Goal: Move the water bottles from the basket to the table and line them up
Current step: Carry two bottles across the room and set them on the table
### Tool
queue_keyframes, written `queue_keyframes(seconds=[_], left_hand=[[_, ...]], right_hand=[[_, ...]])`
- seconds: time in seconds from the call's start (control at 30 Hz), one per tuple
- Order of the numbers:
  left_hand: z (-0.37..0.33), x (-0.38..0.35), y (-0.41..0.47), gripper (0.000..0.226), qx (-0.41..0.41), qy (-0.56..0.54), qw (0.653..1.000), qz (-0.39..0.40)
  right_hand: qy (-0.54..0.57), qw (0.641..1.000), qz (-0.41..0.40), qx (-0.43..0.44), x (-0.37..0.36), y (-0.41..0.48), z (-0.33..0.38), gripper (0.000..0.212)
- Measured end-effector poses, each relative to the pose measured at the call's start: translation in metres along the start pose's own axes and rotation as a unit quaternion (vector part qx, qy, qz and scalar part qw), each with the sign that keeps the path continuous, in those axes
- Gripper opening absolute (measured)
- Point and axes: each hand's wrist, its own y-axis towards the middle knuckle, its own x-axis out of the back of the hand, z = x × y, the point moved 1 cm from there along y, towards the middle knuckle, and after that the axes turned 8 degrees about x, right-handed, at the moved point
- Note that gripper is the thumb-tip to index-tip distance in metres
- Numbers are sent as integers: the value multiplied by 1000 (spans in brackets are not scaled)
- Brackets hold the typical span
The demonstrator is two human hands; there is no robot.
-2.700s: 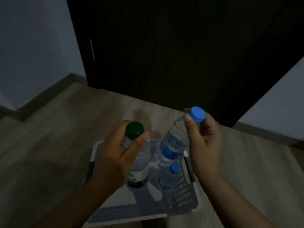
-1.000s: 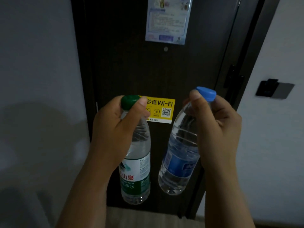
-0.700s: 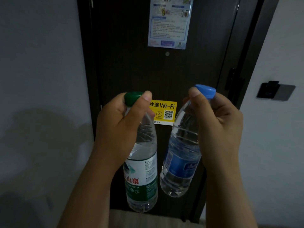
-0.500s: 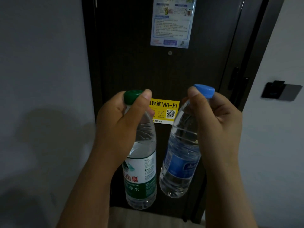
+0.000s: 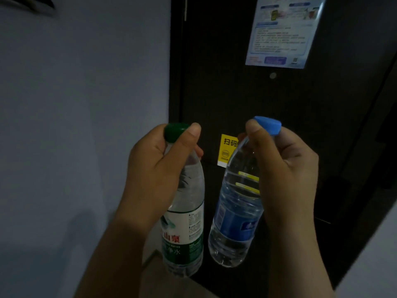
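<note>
Two clear glossy plastic bottles (image 5: 184, 211), glossy paper notice (image 5: 279, 33), matt dark door (image 5: 225, 82).

Your left hand (image 5: 159, 175) wraps the neck of the green-capped bottle (image 5: 184, 233), so only part of the cap and the lower body show. Same deal on the other side: your right hand (image 5: 285, 175) covers the neck of the blue-capped bottle (image 5: 234, 222), and its label print is too blurry to read. The yellow sticker (image 5: 227, 149) is half hidden behind that bottle. The poster (image 5: 281, 37) runs off the top edge, text too small to read. Both forearms get cut off at the bottom.
</note>
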Motion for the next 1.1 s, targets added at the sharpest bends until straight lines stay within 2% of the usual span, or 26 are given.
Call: queue_keyframes(seconds=[0.3, 0.43, 0.63, 0.9, 1.1], left_hand=[[-9, 3, -29, 37, 13, 53, 988, -145], [-22, 28, -52, 31, 5, 134, 968, -211], [-49, 78, -98, 35, 0, 188, 940, -286], [-98, 155, -184, 34, -6, 230, 894, -384], [-133, 197, -252, 31, 5, 264, 845, -464]], right_hand=[[125, 987, 93, -41, -11, 4, -20, 21], [183, 973, 134, -50, -32, -10, -9, 14], [261, 945, 191, -56, -72, -42, 30, 24], [352, 894, 263, -91, -123, -111, 108, 17], [413, 849, 319, -78, -148, -162, 168, 13]])
